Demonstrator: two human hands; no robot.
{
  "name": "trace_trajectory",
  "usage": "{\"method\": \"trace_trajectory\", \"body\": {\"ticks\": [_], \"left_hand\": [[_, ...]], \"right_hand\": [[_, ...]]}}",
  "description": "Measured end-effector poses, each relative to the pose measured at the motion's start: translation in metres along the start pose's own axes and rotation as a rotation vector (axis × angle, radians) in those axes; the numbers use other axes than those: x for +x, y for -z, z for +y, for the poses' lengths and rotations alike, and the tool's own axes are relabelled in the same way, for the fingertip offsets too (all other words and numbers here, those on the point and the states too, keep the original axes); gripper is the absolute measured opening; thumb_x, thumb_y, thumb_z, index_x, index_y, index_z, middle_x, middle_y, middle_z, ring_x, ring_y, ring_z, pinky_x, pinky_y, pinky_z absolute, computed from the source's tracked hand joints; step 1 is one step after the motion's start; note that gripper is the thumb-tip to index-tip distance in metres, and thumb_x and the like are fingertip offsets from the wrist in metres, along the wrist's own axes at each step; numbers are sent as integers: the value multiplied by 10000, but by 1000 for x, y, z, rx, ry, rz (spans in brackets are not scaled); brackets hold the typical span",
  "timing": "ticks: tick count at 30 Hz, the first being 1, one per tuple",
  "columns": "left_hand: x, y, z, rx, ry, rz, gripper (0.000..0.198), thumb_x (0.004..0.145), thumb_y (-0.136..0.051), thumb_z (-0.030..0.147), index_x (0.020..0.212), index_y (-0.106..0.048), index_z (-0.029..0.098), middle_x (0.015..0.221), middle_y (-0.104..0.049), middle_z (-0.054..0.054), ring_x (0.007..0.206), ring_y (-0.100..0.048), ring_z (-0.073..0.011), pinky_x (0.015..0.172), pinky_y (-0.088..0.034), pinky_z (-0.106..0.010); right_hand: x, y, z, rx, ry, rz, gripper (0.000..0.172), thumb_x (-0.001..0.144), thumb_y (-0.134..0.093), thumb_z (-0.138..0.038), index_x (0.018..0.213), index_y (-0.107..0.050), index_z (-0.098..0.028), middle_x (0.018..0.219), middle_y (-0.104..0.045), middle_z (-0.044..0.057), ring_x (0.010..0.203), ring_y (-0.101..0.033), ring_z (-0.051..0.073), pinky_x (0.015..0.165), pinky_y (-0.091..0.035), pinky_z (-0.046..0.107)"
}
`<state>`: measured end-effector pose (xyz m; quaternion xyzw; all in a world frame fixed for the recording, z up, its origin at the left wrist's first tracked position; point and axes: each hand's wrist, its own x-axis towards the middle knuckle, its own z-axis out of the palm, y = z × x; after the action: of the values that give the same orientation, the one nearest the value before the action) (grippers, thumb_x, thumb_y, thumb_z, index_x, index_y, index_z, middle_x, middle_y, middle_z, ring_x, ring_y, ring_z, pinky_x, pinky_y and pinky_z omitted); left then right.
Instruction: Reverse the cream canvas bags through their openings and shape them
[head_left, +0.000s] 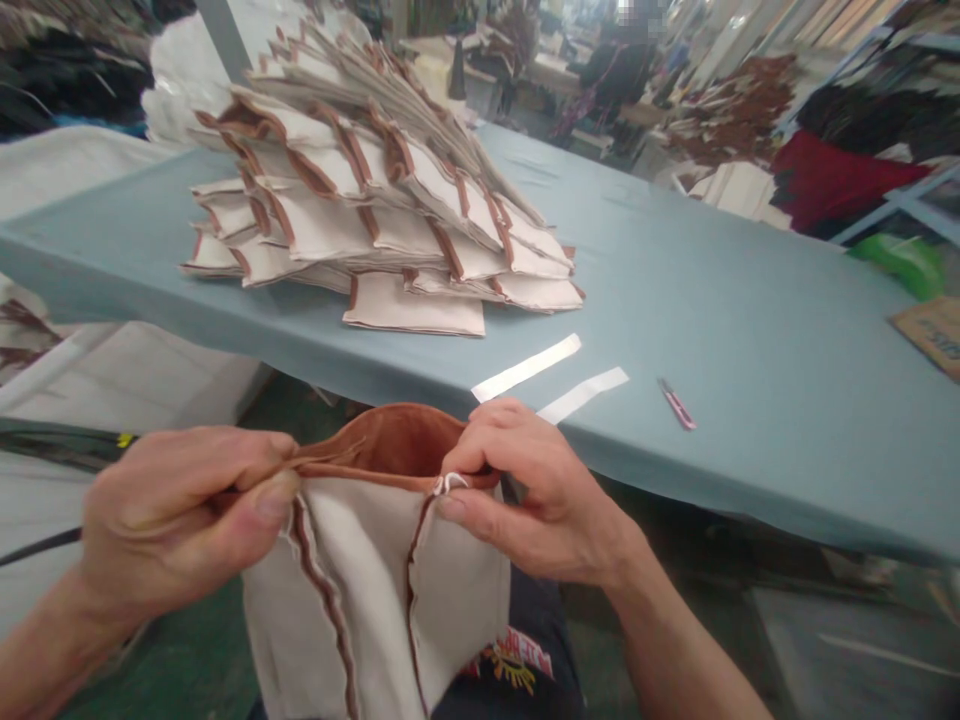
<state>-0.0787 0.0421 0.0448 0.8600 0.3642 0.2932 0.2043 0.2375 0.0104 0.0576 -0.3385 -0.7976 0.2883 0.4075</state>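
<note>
A cream fabric bag (367, 560) with a brown lining hangs between my hands in front of my lap, its mouth partly spread at the top. Brown-edged seams run down its near side. My left hand (187, 510) is closed on the left end of the brown rim. At the right end, my right hand (525, 490) pinches the rim between thumb and fingers, beside a small white bit at the top of a seam. The fingertips behind the rim are hidden.
A blue-covered table (750, 340) stretches ahead. On it lie a tall pile of similar cream pieces (337, 220), two white strips (529, 368) and pink-handled thread snips (678, 405). A cardboard piece (934, 330) lies at the right edge. Someone (615, 80) is in the background.
</note>
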Motion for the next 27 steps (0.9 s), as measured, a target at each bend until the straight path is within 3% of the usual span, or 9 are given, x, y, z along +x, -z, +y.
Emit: {"method": "trace_trajectory", "body": {"ticks": [4, 6, 8, 10, 15, 21, 27], "left_hand": [[24, -8, -5, -122, -39, -15, 179, 1084, -678, 402, 1102, -771, 250, 955, -784, 32, 807, -714, -140, 755, -516, -211], [39, -15, 1, -239, -125, -69, 198, 1068, -678, 341, 1216, -776, 254, 1141, -829, 26, 999, -767, -159, 916, -555, -200], [51, -21, 9, -328, -206, -123, 177, 1076, -609, 280, 1131, -776, 259, 1116, -841, 27, 1034, -775, -165, 967, -562, -218], [59, -27, 16, -372, -213, -155, 196, 1077, -558, 268, 1033, -748, 253, 1015, -830, 20, 964, -768, -172, 920, -574, -247], [68, -34, 20, -467, -103, -218, 196, 1025, -565, 299, 912, -709, 229, 846, -749, 46, 752, -677, -135, 740, -533, -222], [78, -38, 23, -496, -36, -258, 179, 930, -600, 287, 822, -716, 204, 722, -662, 67, 652, -586, -104, 643, -471, -191], [80, -40, 23, -516, 112, -362, 251, 929, -572, 329, 778, -715, 189, 665, -632, 57, 599, -553, -107, 569, -439, -195]], "right_hand": [[11, 12, -18, 141, -90, -37, 402, 1145, -696, -513, 864, -682, -226, 751, -655, -24, 703, -593, 148, 736, -472, 311], [14, 11, -19, 133, -113, -68, 416, 1144, -691, -527, 862, -684, -221, 775, -670, -17, 700, -585, 139, 721, -460, 298], [15, 8, -14, 109, -101, -97, 394, 1147, -690, -500, 873, -685, -216, 774, -669, -21, 699, -577, 133, 725, -450, 288], [16, 5, -8, 93, -92, -109, 374, 1144, -695, -475, 877, -679, -214, 775, -670, -23, 712, -583, 133, 736, -442, 285], [18, 6, 4, 120, -215, -127, 365, 1087, -749, -467, 846, -631, -219, 786, -656, -31, 690, -542, 129, 676, -400, 269], [16, 7, 12, 107, -311, -137, 324, 1041, -780, -422, 854, -601, -228, 807, -647, -38, 721, -531, 137, 705, -401, 277], [14, 1, 23, 157, -349, -147, 404, 1043, -773, -544, 855, -609, -226, 799, -625, -36, 735, -527, 144, 718, -398, 282]]}}
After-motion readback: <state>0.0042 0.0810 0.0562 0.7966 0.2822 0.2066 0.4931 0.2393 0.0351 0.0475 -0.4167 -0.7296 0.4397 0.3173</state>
